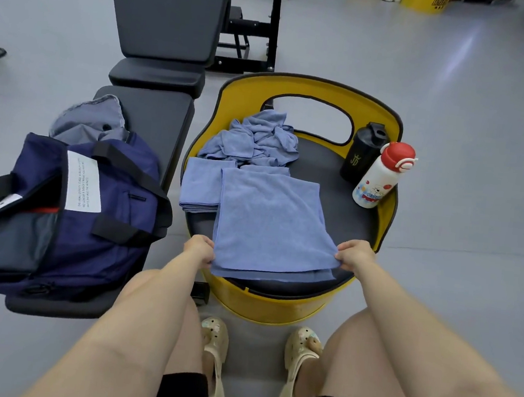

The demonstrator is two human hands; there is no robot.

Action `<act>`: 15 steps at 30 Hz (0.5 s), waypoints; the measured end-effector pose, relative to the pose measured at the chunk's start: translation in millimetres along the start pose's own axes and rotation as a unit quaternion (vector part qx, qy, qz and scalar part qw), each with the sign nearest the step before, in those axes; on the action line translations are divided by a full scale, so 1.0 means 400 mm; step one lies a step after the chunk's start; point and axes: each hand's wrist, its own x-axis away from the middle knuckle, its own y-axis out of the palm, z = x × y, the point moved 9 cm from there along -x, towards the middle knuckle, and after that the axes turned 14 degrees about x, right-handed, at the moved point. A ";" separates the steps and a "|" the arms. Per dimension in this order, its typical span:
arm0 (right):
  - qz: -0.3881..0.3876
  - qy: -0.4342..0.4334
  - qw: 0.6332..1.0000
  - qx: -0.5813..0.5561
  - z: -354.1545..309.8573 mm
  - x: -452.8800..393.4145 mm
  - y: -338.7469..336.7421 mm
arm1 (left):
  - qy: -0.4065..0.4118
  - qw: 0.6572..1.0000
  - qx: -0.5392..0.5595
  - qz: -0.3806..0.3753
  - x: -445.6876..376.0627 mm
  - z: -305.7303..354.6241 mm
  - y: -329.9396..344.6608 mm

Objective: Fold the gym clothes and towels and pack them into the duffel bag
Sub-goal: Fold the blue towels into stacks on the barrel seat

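Note:
A blue towel (271, 224) lies folded over on the black seat of a yellow stool (276, 307). My left hand (200, 250) pinches its near left corner and my right hand (354, 254) pinches its near right corner. A smaller folded blue towel (201, 186) lies to its left. Behind them sits a crumpled heap of blue cloth (256, 141). The navy duffel bag (72, 213) stands open on the black bench (153, 119) to the left, with a grey garment (86, 123) bunched behind it.
A black shaker bottle (361, 153) and a white bottle with a red cap (381, 177) stand at the stool's right rim. The bench's raised backrest (169, 16) and a black metal frame (254, 23) are further back. My knees and feet are below the stool.

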 end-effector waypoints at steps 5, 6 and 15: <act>-0.025 0.001 0.994 0.107 0.015 -0.014 0.020 | -0.002 0.996 -0.087 -0.008 -0.019 -0.011 -0.006; -0.032 -0.001 0.992 0.125 0.015 -0.015 0.026 | -0.001 0.993 -0.117 -0.009 -0.019 -0.012 -0.007; -0.025 -0.036 0.961 0.272 0.011 -0.038 0.055 | -0.018 0.964 -0.258 -0.056 0.006 -0.014 0.032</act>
